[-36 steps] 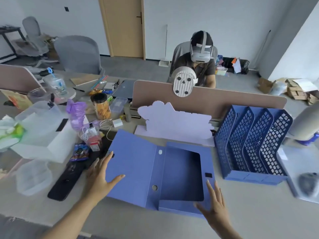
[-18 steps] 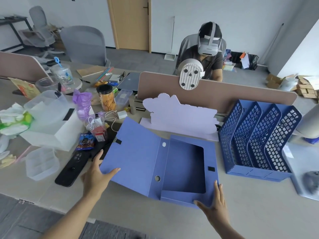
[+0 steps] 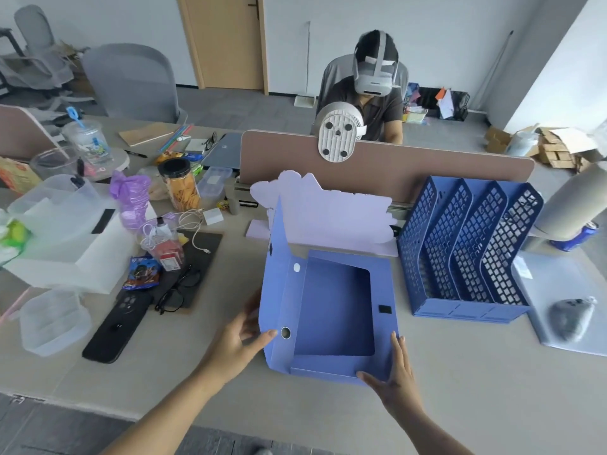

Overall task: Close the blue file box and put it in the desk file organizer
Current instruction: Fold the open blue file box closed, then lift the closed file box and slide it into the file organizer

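The blue file box point(image 3: 331, 310) lies open on the desk in front of me, its lid point(image 3: 279, 274) standing nearly upright on the left side. My left hand point(image 3: 238, 343) grips the lid's lower edge, thumb inside and fingers behind it. My right hand point(image 3: 395, 377) rests flat on the box's near right corner, fingers spread. The dark blue desk file organizer point(image 3: 466, 251), with several mesh-sided slots, stands just right of the box.
A lilac cloud-shaped board point(image 3: 325, 208) leans behind the box against the brown divider point(image 3: 410, 165). Glasses point(image 3: 179, 290), a black device point(image 3: 115, 326), a snack jar point(image 3: 180, 185) and plastic containers point(image 3: 56, 231) crowd the left. A mouse point(image 3: 570, 318) lies far right. A person sits opposite.
The lid has swung up from lying flat on the left to nearly vertical, raised by my left hand. My right hand has stayed at the box's near right corner.
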Available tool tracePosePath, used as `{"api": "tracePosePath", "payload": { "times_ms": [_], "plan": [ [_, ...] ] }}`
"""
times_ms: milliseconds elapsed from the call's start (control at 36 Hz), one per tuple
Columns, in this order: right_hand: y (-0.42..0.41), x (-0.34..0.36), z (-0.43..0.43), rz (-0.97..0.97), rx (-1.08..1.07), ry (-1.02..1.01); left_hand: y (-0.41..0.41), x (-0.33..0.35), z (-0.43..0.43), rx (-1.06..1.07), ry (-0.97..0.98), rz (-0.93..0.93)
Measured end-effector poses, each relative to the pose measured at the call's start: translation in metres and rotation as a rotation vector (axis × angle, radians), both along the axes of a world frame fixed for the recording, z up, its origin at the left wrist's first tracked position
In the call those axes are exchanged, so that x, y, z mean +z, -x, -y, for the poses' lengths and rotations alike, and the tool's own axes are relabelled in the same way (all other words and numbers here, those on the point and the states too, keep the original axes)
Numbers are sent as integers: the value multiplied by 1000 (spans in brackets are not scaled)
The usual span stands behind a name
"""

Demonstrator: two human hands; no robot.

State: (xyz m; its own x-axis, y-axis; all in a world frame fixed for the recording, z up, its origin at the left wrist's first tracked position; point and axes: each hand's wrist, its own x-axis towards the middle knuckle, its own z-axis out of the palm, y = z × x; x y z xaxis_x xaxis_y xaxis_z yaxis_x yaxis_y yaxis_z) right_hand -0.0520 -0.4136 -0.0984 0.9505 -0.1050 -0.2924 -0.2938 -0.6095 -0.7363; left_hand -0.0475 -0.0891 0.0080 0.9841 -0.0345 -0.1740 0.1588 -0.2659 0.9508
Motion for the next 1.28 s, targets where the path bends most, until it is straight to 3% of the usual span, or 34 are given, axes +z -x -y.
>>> {"api": "tracePosePath", "payload": {
  "times_ms": [361,611,750,944,1139,1278],
  "plan": [
    [3,-18,31,35,-30,-197,-7,-39,78,-230,-199,230],
    [-4,39,31,204,-231,-270,-4,-77,137,-390,-574,207],
    [-8,64,27,167,-239,-421,-2,-90,160,-439,-726,192],
    [-14,43,29,104,-209,-339,-4,-100,166,-439,-838,197],
    [-18,28,32,-29,-242,-281,-25,-88,136,-207,-740,191],
    [-24,26,30,-112,-289,-288,-59,-99,106,81,-546,-211]
  ]
}}
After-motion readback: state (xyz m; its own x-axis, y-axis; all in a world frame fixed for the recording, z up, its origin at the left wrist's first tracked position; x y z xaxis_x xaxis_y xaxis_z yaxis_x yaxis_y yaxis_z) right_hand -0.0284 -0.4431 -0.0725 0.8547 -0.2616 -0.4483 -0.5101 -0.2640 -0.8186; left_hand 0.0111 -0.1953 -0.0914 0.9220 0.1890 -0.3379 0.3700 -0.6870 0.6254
